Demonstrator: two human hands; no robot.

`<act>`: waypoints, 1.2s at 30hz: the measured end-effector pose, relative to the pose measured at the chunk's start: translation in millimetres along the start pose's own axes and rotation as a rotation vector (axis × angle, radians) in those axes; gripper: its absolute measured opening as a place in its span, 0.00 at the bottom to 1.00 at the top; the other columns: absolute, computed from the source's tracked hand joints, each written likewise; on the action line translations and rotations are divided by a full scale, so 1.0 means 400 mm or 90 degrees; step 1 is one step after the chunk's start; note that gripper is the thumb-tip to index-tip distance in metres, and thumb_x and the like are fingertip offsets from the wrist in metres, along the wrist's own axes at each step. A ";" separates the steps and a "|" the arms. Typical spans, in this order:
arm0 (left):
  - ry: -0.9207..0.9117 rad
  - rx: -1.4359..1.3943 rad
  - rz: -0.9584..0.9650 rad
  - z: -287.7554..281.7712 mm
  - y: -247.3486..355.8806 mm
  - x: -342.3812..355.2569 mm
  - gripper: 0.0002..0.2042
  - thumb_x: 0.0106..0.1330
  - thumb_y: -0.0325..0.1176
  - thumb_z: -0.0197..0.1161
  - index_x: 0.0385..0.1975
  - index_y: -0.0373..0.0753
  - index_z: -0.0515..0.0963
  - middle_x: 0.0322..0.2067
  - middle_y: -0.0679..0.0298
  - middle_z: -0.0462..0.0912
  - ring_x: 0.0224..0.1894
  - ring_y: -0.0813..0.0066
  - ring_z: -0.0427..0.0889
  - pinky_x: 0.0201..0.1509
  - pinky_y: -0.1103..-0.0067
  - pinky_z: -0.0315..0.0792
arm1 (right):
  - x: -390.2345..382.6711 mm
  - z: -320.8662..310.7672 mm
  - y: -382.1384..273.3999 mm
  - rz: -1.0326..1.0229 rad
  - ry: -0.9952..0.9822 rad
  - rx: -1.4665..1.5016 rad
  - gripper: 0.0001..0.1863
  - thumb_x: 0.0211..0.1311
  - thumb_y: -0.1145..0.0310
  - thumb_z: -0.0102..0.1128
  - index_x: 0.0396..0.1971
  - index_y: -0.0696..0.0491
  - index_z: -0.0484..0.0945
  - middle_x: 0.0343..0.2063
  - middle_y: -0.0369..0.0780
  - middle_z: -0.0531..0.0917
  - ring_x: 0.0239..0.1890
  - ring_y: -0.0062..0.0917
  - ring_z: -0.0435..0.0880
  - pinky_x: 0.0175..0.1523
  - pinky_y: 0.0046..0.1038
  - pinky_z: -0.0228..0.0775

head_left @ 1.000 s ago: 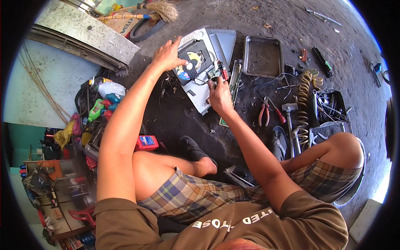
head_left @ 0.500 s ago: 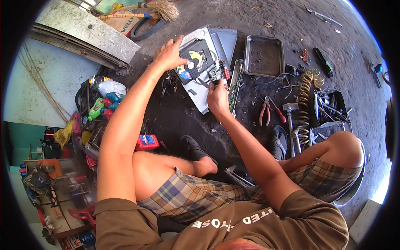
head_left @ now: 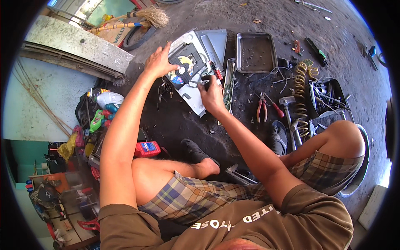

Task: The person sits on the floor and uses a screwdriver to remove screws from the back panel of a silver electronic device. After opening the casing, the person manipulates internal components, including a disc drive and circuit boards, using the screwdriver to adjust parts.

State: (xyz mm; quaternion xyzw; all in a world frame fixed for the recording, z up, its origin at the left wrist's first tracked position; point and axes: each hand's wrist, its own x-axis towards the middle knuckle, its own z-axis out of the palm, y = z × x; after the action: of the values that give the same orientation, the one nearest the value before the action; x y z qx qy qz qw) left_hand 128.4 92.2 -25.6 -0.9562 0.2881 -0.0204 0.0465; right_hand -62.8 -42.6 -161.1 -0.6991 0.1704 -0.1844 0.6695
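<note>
An opened disc player point(head_left: 192, 75) lies on the dark ground, its grey metal case tilted, with a black drive tray and a yellow-labelled disc point(head_left: 183, 68) inside. My left hand point(head_left: 159, 62) rests flat on the left edge of the drive, fingers spread. My right hand point(head_left: 211, 92) is closed around a dark tool handle point(head_left: 205, 79) whose tip points into the player next to a small red and black part. A green circuit board point(head_left: 228, 83) stands on edge just right of my right hand.
A metal baking tray point(head_left: 255, 52) lies behind the player. Red-handled pliers point(head_left: 262, 109), a hammer point(head_left: 288, 112), a coil spring point(head_left: 301, 81) and a box of metal parts point(head_left: 327, 96) are on the right. Bottles and bags point(head_left: 100, 112) crowd the left. A broom point(head_left: 137, 18) lies at the back.
My right hand has slid a little left and toward the player's middle with the tool. My left hand stays pressed on the drive.
</note>
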 end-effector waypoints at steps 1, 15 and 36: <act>-0.002 -0.003 -0.003 -0.002 0.000 0.000 0.61 0.51 0.54 0.86 0.85 0.49 0.55 0.68 0.42 0.76 0.71 0.41 0.78 0.73 0.54 0.73 | 0.001 0.027 0.030 -0.082 0.038 -0.008 0.18 0.69 0.74 0.70 0.53 0.64 0.74 0.45 0.61 0.86 0.50 0.59 0.86 0.58 0.53 0.75; 0.007 0.009 -0.012 -0.001 0.001 0.001 0.61 0.50 0.53 0.87 0.85 0.50 0.55 0.71 0.41 0.74 0.70 0.39 0.78 0.72 0.54 0.75 | -0.025 0.027 0.016 0.017 0.000 -0.072 0.17 0.77 0.66 0.64 0.49 0.65 0.72 0.40 0.66 0.87 0.46 0.67 0.86 0.53 0.61 0.74; -0.018 0.006 -0.026 -0.003 -0.002 0.008 0.62 0.51 0.56 0.86 0.86 0.49 0.54 0.73 0.41 0.71 0.74 0.41 0.74 0.76 0.53 0.70 | -0.031 0.042 0.063 -0.044 0.225 0.048 0.16 0.68 0.78 0.71 0.54 0.58 0.84 0.44 0.53 0.84 0.45 0.48 0.88 0.53 0.45 0.79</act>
State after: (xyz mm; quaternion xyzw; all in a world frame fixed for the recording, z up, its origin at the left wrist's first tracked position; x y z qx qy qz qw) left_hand 131.4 91.1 -24.2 -0.9618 0.2679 -0.0089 0.0545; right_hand -65.3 -23.2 -187.1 -0.6357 0.2546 -0.3335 0.6480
